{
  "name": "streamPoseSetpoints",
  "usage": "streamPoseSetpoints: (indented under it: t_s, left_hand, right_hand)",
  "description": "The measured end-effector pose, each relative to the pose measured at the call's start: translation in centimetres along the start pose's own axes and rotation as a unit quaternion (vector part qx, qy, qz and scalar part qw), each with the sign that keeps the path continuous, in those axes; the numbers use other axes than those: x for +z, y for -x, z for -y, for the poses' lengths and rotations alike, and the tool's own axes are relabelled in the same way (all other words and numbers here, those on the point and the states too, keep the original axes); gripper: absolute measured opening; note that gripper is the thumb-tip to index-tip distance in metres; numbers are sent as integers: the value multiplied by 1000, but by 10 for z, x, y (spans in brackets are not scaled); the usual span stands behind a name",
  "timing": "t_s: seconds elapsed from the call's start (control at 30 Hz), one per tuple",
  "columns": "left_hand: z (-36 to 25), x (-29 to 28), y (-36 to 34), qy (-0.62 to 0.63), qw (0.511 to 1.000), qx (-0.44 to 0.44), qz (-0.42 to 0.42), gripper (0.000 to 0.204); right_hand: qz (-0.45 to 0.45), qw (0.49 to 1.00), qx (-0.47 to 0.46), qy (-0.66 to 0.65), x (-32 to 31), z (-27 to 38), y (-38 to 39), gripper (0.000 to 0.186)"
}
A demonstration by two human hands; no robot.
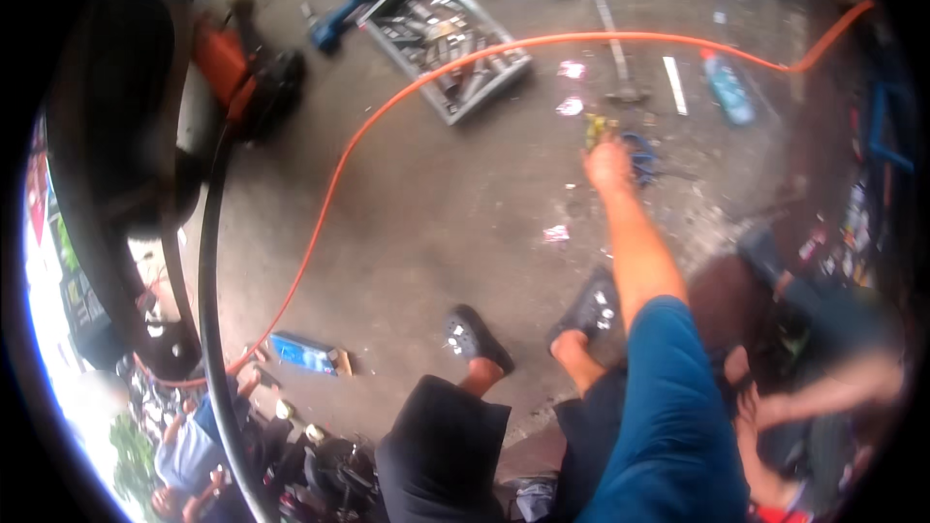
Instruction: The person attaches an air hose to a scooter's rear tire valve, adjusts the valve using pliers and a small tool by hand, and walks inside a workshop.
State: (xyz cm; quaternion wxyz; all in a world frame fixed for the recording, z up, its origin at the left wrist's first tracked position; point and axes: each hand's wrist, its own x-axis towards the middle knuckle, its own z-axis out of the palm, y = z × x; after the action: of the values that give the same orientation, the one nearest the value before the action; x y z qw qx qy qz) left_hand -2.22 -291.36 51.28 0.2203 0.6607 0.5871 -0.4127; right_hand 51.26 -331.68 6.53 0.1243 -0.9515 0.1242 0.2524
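"Where is your nearer hand pointing?"

"On a concrete floor (407, 223), my right hand (608, 169) is pointing away from me toward the floor's far edge, its blue-sleeved arm running nearly straight behind it. My left hand is lying outside the view, so the right is serving as the nearer one."

"And what is lying at the fingertips?"

"A small yellow thing (600, 126) is lying right there, on the far side of my fingers and a touch to the left. In my judgement, everything is turning on that short line straight ahead."

"Are you pinching it?"

"I cannot tell. My fingers are meeting it in this view, but blur is hiding whether they are spreading around it or pressing together. Its long axis is escaping me too."

"What else is crowding the spot?"

"A blue-handled tool (640, 161) is lying just beside my hand, on its right. Beyond the yellow thing, a hammer (628, 96) is lying with its head toward me and its handle running toward the floor's far edge. Well to the left, a grey crate (492, 91) of metal pieces (441, 34) is sitting with its right-hand corner nearest the hammer."
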Motion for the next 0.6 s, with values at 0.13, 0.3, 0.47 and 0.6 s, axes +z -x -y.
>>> streamPoseSetpoints:
  t_s: [0.13,0.3,0.47,0.6]
  left_hand:
    - [12,24,12,-9,1000,-6,0,25]
    - [36,29,31,-167,977,124,35,26]
    - [7,32,54,146,984,-98,-41,30]
    - [87,60,16,-115,958,255,-71,19]
  right_hand:
    - [-91,995,-32,2,46,-20,-39,63]
    - [11,999,22,-32,-3,-40,-7,50]
    - [39,995,-63,60,77,-46,-10,71]
    - [-52,993,96,-46,51,16,-29,83]
